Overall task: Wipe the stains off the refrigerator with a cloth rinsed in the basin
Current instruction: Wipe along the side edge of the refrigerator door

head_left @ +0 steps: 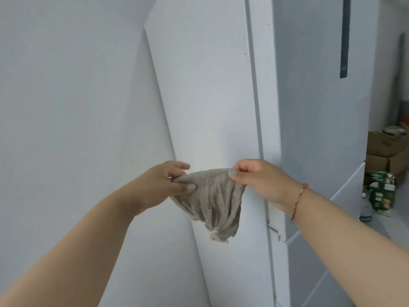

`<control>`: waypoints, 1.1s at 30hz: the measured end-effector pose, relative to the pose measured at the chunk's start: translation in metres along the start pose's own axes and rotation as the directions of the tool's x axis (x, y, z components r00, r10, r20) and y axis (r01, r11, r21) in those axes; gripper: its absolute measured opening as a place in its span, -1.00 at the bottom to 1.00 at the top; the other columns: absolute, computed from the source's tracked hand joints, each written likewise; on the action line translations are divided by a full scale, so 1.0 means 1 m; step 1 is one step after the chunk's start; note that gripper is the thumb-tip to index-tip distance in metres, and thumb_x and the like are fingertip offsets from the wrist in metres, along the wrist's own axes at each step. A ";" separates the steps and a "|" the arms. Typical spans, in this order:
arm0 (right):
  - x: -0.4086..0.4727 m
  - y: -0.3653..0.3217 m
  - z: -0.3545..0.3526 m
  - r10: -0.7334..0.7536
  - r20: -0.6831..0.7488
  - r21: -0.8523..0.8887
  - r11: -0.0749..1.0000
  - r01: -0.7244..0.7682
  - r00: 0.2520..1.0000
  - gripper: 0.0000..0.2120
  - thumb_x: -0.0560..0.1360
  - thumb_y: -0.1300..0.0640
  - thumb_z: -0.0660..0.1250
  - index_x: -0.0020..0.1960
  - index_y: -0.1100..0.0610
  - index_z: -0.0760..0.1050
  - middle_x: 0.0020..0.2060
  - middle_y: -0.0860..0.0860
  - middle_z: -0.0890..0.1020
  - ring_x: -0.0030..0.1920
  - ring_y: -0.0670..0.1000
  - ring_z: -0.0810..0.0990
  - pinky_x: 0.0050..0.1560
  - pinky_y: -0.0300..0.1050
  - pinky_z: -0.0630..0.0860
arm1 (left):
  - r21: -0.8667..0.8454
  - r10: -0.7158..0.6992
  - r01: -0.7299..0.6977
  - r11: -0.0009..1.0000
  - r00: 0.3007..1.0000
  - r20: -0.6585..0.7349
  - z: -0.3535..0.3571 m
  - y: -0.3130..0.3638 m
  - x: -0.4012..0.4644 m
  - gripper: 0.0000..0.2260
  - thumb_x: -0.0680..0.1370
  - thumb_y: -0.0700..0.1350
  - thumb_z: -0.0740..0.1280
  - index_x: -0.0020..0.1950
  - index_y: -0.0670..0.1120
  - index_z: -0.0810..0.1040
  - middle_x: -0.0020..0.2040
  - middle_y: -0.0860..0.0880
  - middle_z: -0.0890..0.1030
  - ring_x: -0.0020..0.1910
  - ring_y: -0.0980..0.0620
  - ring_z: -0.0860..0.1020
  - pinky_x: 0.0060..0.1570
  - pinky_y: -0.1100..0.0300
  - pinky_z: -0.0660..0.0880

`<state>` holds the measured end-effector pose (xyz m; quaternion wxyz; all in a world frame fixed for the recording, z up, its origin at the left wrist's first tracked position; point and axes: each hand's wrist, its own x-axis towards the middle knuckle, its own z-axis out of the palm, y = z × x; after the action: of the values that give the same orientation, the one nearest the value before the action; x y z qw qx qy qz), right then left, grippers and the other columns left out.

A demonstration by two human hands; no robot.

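Both hands, left hand (163,185) and right hand (261,180), pinch the grey cloth's (212,200) top corners, spreading it before the white refrigerator (210,85) side panel, speckled with dark spots. Cardboard boxes (385,151) sit on the floor right; label writing is unreadable.

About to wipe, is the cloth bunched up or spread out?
Spread out: left hand and right hand pinch the cloth's top corners; the rest hangs loose.

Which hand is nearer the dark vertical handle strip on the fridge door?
Right. The right hand grips the grey cloth below and left of the dark vertical handle strip; the left hand is farther left.
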<state>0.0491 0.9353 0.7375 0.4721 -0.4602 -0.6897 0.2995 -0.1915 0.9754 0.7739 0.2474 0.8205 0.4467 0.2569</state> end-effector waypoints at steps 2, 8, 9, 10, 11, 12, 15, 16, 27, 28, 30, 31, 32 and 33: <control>0.001 -0.001 0.000 0.061 0.016 0.436 0.898 -0.062 0.998 -0.80 0.52 0.09 0.28 -0.10 0.24 0.53 -0.26 0.06 0.56 -0.21 -0.01 0.52 -0.09 -0.20 0.44 | -0.277 0.079 -0.039 0.960 0.988 0.135 -0.006 0.001 0.008 -0.64 0.44 0.05 0.44 0.01 -0.24 0.62 0.05 -0.17 0.63 0.08 -0.08 0.57 0.18 0.05 0.45; -0.003 0.009 0.033 0.040 0.278 0.834 0.486 -0.262 0.960 -0.48 0.38 -0.03 0.44 0.26 0.22 0.54 0.24 0.20 0.55 0.25 0.16 0.53 0.25 0.08 0.46 | -0.594 0.123 -0.009 0.804 0.981 0.152 -0.004 0.007 0.054 -0.70 0.47 -0.10 0.43 0.12 -0.23 0.62 0.03 -0.18 0.65 0.00 -0.08 0.62 -0.03 0.12 0.57; 0.001 0.010 0.035 0.055 0.245 0.834 0.497 -0.239 0.968 -0.40 0.25 0.03 0.54 0.23 0.23 0.55 0.23 0.21 0.56 0.23 0.16 0.54 0.22 0.06 0.49 | -0.615 0.137 -0.001 0.788 0.975 0.175 -0.010 0.003 0.063 -0.69 0.44 -0.11 0.42 0.12 -0.24 0.62 0.02 -0.18 0.66 -0.02 -0.08 0.63 -0.04 0.12 0.57; 0.006 0.014 0.035 0.072 0.184 0.841 0.504 -0.195 0.980 -0.36 0.17 0.05 0.57 0.21 0.24 0.57 0.22 0.21 0.57 0.22 0.16 0.56 0.20 0.04 0.51 | -0.617 0.152 -0.007 0.787 0.971 0.183 -0.015 0.000 0.071 -0.69 0.42 -0.11 0.42 0.11 -0.24 0.62 0.00 -0.18 0.66 -0.04 -0.07 0.63 -0.07 0.13 0.58; 0.007 0.011 0.034 0.089 0.132 0.850 0.502 -0.159 0.987 -0.37 0.14 0.06 0.58 0.18 0.25 0.59 0.19 0.21 0.59 0.20 0.16 0.57 0.18 0.02 0.53 | -0.604 0.152 -0.019 0.797 0.974 0.170 -0.018 -0.004 0.077 -0.71 0.42 -0.12 0.44 0.09 -0.22 0.63 -0.02 -0.17 0.65 -0.07 -0.05 0.62 -0.10 0.16 0.58; 0.012 0.009 0.033 0.103 0.066 0.860 0.499 -0.109 0.993 -0.43 0.16 0.06 0.56 0.12 0.25 0.62 0.13 0.21 0.62 0.15 0.15 0.61 0.12 0.01 0.56 | -0.589 0.158 -0.049 0.807 0.978 0.135 -0.021 -0.009 0.087 -0.74 0.42 -0.14 0.48 0.07 -0.19 0.64 -0.04 -0.15 0.65 -0.07 -0.03 0.62 -0.11 0.18 0.58; 0.020 -0.007 0.037 0.157 -0.083 0.925 0.380 0.017 0.984 -0.66 0.21 0.17 0.53 -0.05 0.29 0.67 -0.06 0.22 0.68 -0.08 0.15 0.69 -0.17 -0.02 0.63 | -0.648 0.164 -0.228 0.726 0.974 -0.159 -0.026 -0.013 0.111 -0.87 0.50 -0.21 0.40 0.02 -0.07 0.65 -0.04 -0.02 0.64 0.03 0.04 0.59 0.14 0.12 0.52; 0.025 -0.012 0.041 0.150 -0.131 0.937 0.340 0.073 0.980 -0.61 0.18 0.15 0.56 -0.05 0.31 0.67 -0.06 0.23 0.68 -0.08 0.17 0.69 -0.20 0.00 0.63 | -0.748 0.175 -0.288 0.598 0.958 -0.228 -0.030 -0.010 0.117 -0.85 0.51 -0.25 0.37 0.02 -0.07 0.64 -0.05 0.01 0.63 0.03 0.06 0.58 0.19 0.11 0.50; 0.067 -0.053 0.085 0.230 -0.612 0.773 0.378 0.510 0.757 -0.52 0.45 -0.14 0.19 -0.01 0.21 0.68 0.02 0.16 0.68 0.02 0.09 0.68 0.06 0.03 0.59 | -0.908 0.672 0.418 -0.010 0.676 0.303 0.002 0.035 0.116 -0.80 0.54 -0.17 0.24 -0.02 -0.21 0.63 -0.20 -0.16 0.63 -0.35 -0.01 0.61 -0.34 0.18 0.59; 0.065 -0.052 0.084 0.216 -0.679 0.710 0.433 0.555 0.701 -0.52 0.43 -0.14 0.22 0.01 0.21 0.68 -0.02 0.16 0.68 -0.04 0.08 0.69 0.00 -0.01 0.62 | -0.908 0.670 0.418 0.014 0.670 0.319 0.002 0.035 0.118 -0.80 0.56 -0.17 0.22 -0.01 -0.20 0.62 -0.21 -0.17 0.63 -0.38 -0.01 0.60 -0.39 0.19 0.57; 0.064 -0.053 0.083 0.136 -0.796 0.545 0.586 0.600 0.590 -0.45 0.36 -0.22 0.36 0.12 0.19 0.62 -0.02 0.16 0.66 -0.08 0.06 0.66 -0.05 -0.03 0.61 | -0.930 0.670 0.359 0.082 0.670 0.318 -0.002 0.034 0.122 -0.82 0.54 -0.16 0.24 -0.02 -0.19 0.60 -0.24 -0.16 0.64 -0.43 0.00 0.57 -0.49 0.22 0.50; 0.064 -0.056 0.084 0.088 -0.842 0.447 0.668 0.596 0.533 -0.32 0.28 -0.29 0.44 0.23 0.14 0.56 0.07 0.15 0.64 0.00 0.06 0.63 0.02 0.03 0.58 | -0.943 0.664 0.312 0.118 0.681 0.309 -0.004 0.033 0.124 -0.83 0.50 -0.14 0.26 -0.03 -0.18 0.60 -0.25 -0.16 0.63 -0.43 0.00 0.56 -0.51 0.23 0.46; 0.064 -0.058 0.084 0.022 -0.895 0.300 0.770 0.563 0.446 -0.16 0.19 -0.37 0.46 0.33 0.06 0.46 0.18 0.09 0.60 0.13 0.05 0.59 0.12 0.09 0.51 | -0.953 0.667 0.267 0.144 0.685 0.293 -0.006 0.033 0.127 -0.83 0.48 -0.13 0.27 -0.04 -0.17 0.60 -0.25 -0.14 0.63 -0.43 0.01 0.55 -0.52 0.23 0.44; 0.062 -0.060 0.086 -0.067 -0.930 0.139 0.845 0.516 0.360 -0.08 0.14 -0.44 0.43 0.39 -0.06 0.38 0.26 -0.01 0.56 0.24 0.00 0.54 0.27 0.11 0.43 | -0.960 0.660 0.232 0.158 0.699 0.277 -0.007 0.032 0.130 -0.83 0.47 -0.12 0.28 -0.04 -0.16 0.60 -0.24 -0.13 0.63 -0.42 0.01 0.55 -0.52 0.24 0.42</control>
<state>-0.0599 0.9704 0.7798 0.8969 -0.3023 -0.3189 0.0509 -0.1154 1.0730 0.8255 0.8003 0.5587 -0.0789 0.2027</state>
